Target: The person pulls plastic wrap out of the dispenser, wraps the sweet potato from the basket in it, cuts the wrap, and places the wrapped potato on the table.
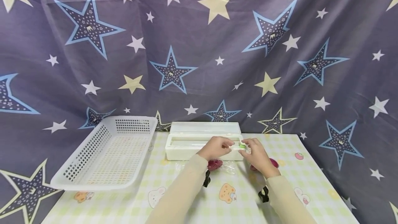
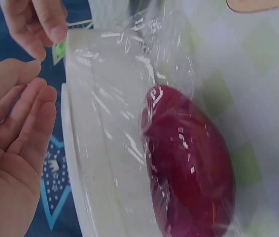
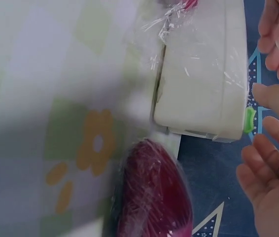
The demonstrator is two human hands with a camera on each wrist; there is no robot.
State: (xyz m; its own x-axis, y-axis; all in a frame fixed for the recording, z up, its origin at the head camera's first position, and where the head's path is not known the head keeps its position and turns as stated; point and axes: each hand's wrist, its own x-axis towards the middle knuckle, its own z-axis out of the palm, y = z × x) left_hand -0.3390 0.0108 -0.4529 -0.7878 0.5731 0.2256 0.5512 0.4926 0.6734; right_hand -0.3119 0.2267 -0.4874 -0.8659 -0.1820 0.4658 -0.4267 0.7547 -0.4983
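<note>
A white cling film dispenser (image 1: 186,154) stands at the back of the table with its lid up. Its small green slider (image 3: 249,120) sits at the right end. Above the box, my left hand (image 1: 216,148) has relaxed, bent fingers with nothing seen between them. My right hand (image 1: 257,155) hovers beside the slider, thumb and fingers apart. Clear film (image 2: 124,98) runs over the box's front and over a dark red oval fruit or vegetable (image 2: 189,163) lying before it. A second such piece (image 3: 154,192), wrapped in film, lies near the box's right end, partly behind my right hand in the head view.
A large white perforated basket (image 1: 143,155) stands on the left side of the table. The checked tablecloth (image 1: 174,210) carries cartoon prints. A dark curtain with stars (image 1: 199,44) hangs right behind the box and around the table.
</note>
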